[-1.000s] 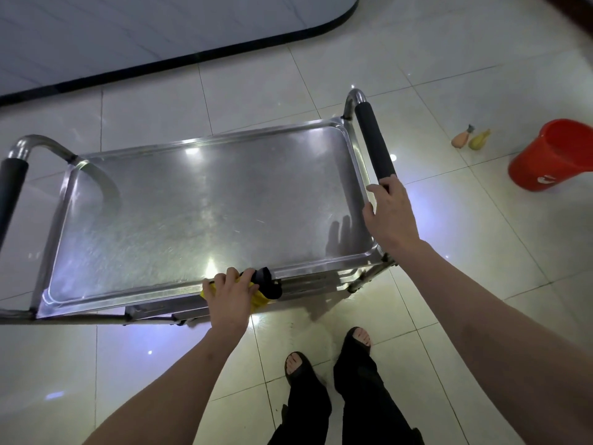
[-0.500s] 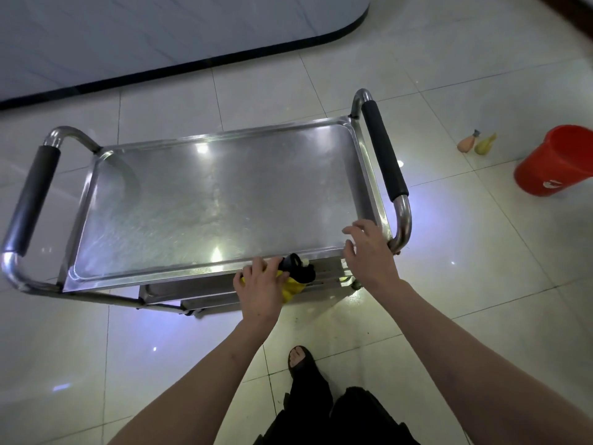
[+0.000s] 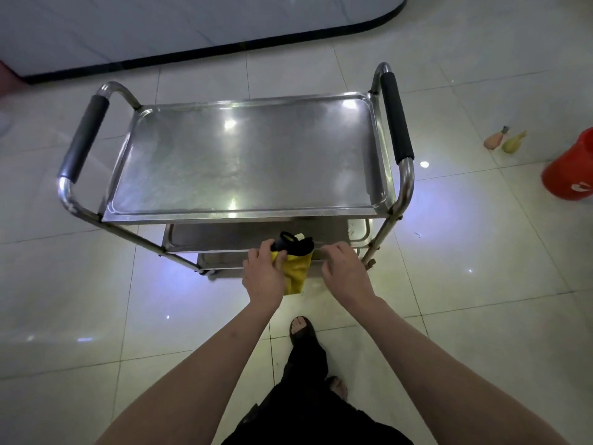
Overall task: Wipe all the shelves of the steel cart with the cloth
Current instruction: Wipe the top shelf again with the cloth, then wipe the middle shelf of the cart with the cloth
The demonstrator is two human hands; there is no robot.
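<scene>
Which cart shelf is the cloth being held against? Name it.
The middle shelf, directly under the top shelf: the left hand holds the yellow-and-black cloth at its near rim, above the bottom shelf.

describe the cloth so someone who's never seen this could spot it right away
Start at the steel cart in the middle of the tiled floor and drop to its near edge. There the left hand grips the cloth, hanging in front of the lower shelves. It is bright yellow with a black bunched top, the only coloured thing against the grey steel.
</scene>
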